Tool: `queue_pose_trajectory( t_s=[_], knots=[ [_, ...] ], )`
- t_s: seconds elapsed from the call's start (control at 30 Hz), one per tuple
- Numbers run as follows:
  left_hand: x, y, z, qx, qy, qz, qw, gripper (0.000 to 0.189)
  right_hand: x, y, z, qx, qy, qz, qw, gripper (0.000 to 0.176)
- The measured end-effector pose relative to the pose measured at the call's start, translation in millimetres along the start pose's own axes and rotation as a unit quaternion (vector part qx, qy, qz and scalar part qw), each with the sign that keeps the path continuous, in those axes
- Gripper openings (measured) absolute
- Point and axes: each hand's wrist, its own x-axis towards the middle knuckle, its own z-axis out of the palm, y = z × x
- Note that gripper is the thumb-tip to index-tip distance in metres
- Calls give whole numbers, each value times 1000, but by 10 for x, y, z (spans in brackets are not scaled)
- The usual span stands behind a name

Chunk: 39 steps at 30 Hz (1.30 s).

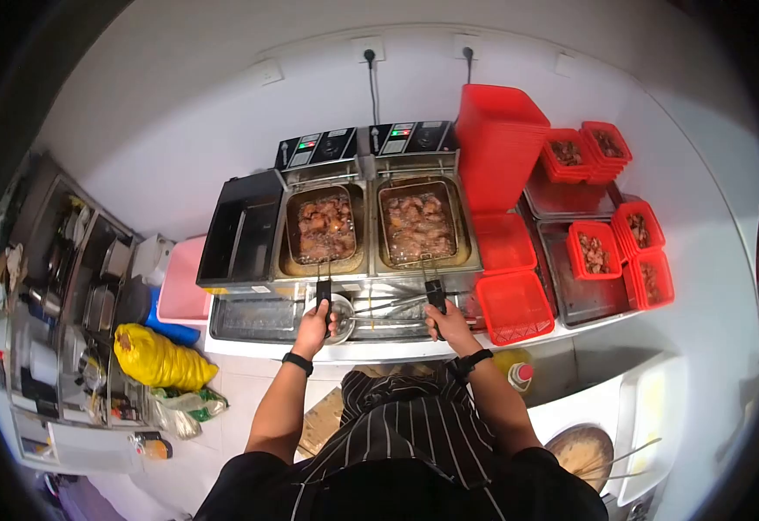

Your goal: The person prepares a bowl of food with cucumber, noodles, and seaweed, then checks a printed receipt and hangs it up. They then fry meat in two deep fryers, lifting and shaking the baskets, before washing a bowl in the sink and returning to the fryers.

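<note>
My left hand (317, 328) is closed round the black handle (324, 295) of the left fryer basket (292, 227). Brown meat pieces (325, 227) bubble in the oil inside that basket. On the right, my right hand (451, 327) grips the black handle (436, 295) of the second basket (384, 227), which holds more meat pieces (417, 224) in bubbling oil. Both baskets sit down in the two wells of the fryer (371, 283). Green and red lights show on the two control panels (318, 148) behind the wells.
Stacked red baskets (496, 148) stand right of the fryer. Two empty-looking red baskets (515, 306) lie in front of them. Farther right, red baskets of meat (594, 252) rest on metal trays (583, 300). A yellow sack (162, 358) and pink bin (187, 282) are at left.
</note>
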Motion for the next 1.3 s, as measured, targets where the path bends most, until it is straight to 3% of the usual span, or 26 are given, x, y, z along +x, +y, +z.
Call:
queue_pose_trajectory(
  t_s=[0.27,0.37,0.43,0.47,0.57,0.63,0.7,0.73,0.83,0.9,0.97,1.0,1.1,1.17,1.23,1.3],
  knots=[
    [-32,30,19,-31,-10,-9,999,30,13,9,-16,-12,8,-18,1000,19],
    [-63,38,63,41,22,-8,999,31,-9,-34,27,-24,24,-18,999,21],
    [-110,174,127,43,20,-19,999,32,-113,-166,172,-167,81,9,982,23],
    [-146,226,128,46,22,-36,998,32,-117,-223,204,-170,84,15,982,24],
    [123,190,-103,-6,22,-62,998,34,119,-242,24,-85,53,16,995,20],
    [131,174,-29,-16,-4,-91,996,34,113,-301,-10,-98,55,0,994,22],
    [-3,214,142,49,28,-75,996,33,41,-335,57,-175,20,1,984,22],
    [47,226,71,55,39,-76,995,33,-51,-389,122,-98,1,21,995,21],
    [176,231,-87,27,22,-75,997,32,63,-337,14,-44,3,8,999,20],
    [-32,248,212,18,35,-109,993,34,21,-386,122,-84,56,13,995,18],
    [-79,227,255,49,32,-75,995,34,-173,-453,271,-95,28,37,994,18],
    [-61,266,244,65,71,-71,993,35,-89,-381,177,-76,-18,34,996,19],
    [110,262,115,1,32,-102,994,36,89,-373,77,-81,46,10,996,18],
    [7,265,279,-35,16,-131,991,35,-15,-416,182,-94,61,50,992,19],
    [65,248,207,5,5,-103,995,35,-63,-423,188,-63,-2,55,997,20],
    [119,269,158,-20,27,-99,995,35,-9,-449,93,-47,65,27,996,19]
  ],
)
